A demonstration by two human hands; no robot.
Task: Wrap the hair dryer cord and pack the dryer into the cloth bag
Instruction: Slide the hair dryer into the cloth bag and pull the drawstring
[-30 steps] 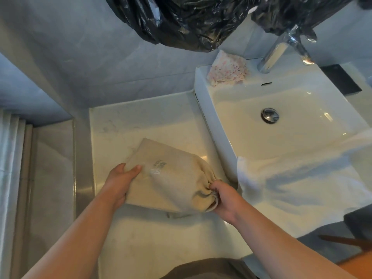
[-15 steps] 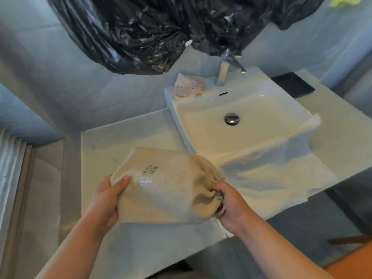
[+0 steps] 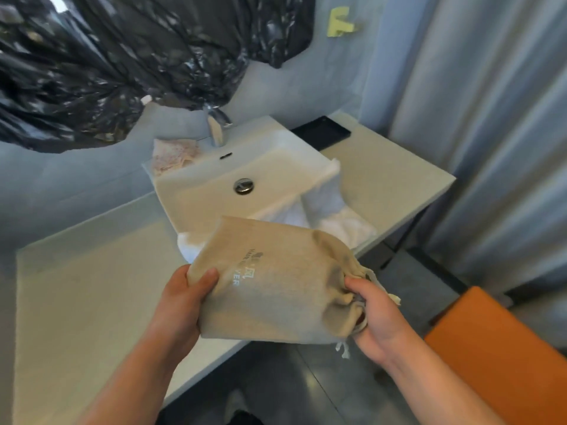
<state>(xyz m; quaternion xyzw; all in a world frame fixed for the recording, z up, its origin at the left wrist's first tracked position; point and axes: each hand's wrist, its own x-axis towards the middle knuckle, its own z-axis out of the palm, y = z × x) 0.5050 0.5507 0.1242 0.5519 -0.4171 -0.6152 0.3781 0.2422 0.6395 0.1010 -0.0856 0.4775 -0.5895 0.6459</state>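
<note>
Head view. Bag (image 3: pixel 276 286) is held in the air between both grips, roughly level, its gathered mouth toward the right.

- Left grip (image 3: pixel 181 302): clasps the bag's closed end, thumb on top, fingers underneath.
- Right grip (image 3: pixel 377 323): fingers curled round the bunched mouth, pinching it closed.
- Drawstring (image 3: pixel 343 349): one end dangles just under the right grip, and another pokes out beyond it.
- The bag bulges and its contents are hidden. Silver lettering, only partly legible, faces up just right of the left thumb.

Surroundings:
- Counter (image 3: pixel 76 302) lies below and to the left of the left grip. The bag hangs over its front edge without touching it.
- Sink (image 3: pixel 208 197) sits beyond both grips, with its drain (image 3: pixel 244 186) near the middle and the tap (image 3: pixel 217 130) at the back.
- White towel (image 3: pixel 331 210) is draped over the sink's near rim, just beyond the bag.
- Patterned cloth (image 3: pixel 171 154) lies on the sink's back corner, beyond the left grip.
- Black plastic (image 3: pixel 107 72) hangs on the wall, high above the left grip.
- Black tray (image 3: pixel 322 133) lies on the counter well beyond the right grip.
- Orange seat (image 3: pixel 497 348) is to the right of the right grip and lower.
- Curtain (image 3: pixel 491 118) hangs further to the right.
</note>
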